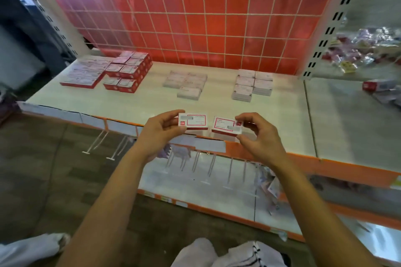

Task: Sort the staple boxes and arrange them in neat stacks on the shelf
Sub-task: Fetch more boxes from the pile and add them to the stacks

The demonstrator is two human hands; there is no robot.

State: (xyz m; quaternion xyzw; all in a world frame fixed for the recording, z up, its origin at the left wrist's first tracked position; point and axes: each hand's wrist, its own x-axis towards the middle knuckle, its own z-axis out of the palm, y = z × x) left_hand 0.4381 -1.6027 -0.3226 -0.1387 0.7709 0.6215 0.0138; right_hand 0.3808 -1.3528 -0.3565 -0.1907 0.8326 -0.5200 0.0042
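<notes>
My left hand (161, 129) pinches a small red-and-white staple box (194, 122) by its left end, held above the front edge of the shelf (130, 102). My right hand (258, 134) pinches a second, similar staple box (225, 127) by its right end, just to the right of the first. The two boxes sit side by side with a narrow gap. On the shelf lie long red-and-white boxes (83, 73) at the far left, a stack of small red boxes (128, 70) beside them, a pale group (186, 83) in the middle, and another pale stack (252, 84) to the right.
A red back panel with a white wire grid (206, 17) closes the rear. A white slotted upright (325, 34) divides off the right bay, where loose packets (368, 50) and a red box (378, 85) lie. A lower shelf with peg hooks (208, 165) sits below.
</notes>
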